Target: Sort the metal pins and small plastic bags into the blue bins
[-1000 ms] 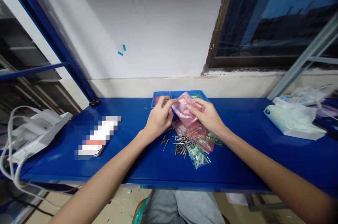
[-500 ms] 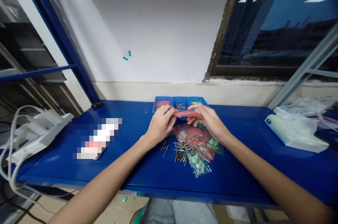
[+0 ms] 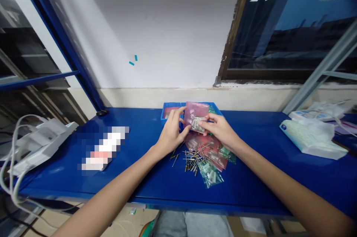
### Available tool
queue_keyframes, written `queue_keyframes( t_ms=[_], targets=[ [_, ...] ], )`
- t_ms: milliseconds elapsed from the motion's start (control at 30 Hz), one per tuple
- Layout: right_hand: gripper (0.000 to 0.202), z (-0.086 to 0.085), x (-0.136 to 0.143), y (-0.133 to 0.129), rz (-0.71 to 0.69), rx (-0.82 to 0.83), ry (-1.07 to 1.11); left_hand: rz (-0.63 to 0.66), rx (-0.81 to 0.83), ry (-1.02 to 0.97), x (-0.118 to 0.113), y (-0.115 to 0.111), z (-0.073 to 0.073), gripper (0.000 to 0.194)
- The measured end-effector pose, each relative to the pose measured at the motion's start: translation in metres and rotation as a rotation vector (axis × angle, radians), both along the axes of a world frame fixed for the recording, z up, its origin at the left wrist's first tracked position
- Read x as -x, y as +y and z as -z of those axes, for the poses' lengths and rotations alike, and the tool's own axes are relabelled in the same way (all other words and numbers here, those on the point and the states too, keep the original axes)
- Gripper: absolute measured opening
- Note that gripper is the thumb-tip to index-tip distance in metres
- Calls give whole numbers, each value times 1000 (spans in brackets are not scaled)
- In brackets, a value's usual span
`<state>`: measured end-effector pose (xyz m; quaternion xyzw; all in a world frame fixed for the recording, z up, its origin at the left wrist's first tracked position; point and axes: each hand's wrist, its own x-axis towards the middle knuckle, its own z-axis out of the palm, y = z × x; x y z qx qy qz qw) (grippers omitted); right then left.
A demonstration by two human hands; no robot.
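Observation:
A pink zip bag (image 3: pixel 196 109) with small pale parts at its bottom is held upright, its flat face turned towards me. My right hand (image 3: pixel 222 129) pinches its lower right side between thumb and fingers. My left hand (image 3: pixel 172 130) curls around the left edge, thumb low and index finger higher. Below the hands lies a heap: more pink bags (image 3: pixel 202 141), a green bag (image 3: pixel 210 174) with pale pieces, and loose pop rivets (image 3: pixel 192 160). Behind the held bag stand blue bins (image 3: pixel 166 119), partly hidden; the left one has pink material in it.
On the blue table (image 3: pixel 145 133) lie a blurred-out object (image 3: pixel 104 149) to the left and a tissue pack (image 3: pixel 312 140) to the right. A white power strip (image 3: pixel 41 146) with cables stands at far left. The wall (image 3: pixel 156 43) rises behind the bins.
The pink bag has been tipped up from nearly edge-on, so its face and contents now show. My right hand has moved down to its lower side; my left fingers have spread along its edge.

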<state>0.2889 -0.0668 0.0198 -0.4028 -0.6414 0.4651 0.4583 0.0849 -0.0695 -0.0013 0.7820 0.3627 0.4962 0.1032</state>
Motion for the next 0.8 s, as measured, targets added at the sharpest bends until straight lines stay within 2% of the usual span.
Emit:
queue_keyframes(
  t_ms=[167,300,400,500,600,667,733,800],
  targets=[
    [27,0,2,-4,-13,28,92,0,-99,244,-3,-9,-1,55],
    [24,-3,4,-6,-93,-44,23,33,-102,264,-5,-11,2,43],
    [24,-3,3,-5,-52,-225,-88,68,-94,228,-5,-10,3,41],
    [22,-3,0,-4,111,-422,-174,102,-41,158,-5,-10,0,38],
    [40,-7,-1,-8,229,-570,-273,120,74,85,-6,-11,-4,35],
    [50,-9,-1,-12,217,-610,-310,125,142,39,-6,-11,-5,36],
    [47,-9,0,-14,157,-583,-304,129,199,-26,-6,-9,-4,36],
    [38,-7,2,-14,77,-478,-265,123,248,-120,-6,-6,-2,34]
  ],
)
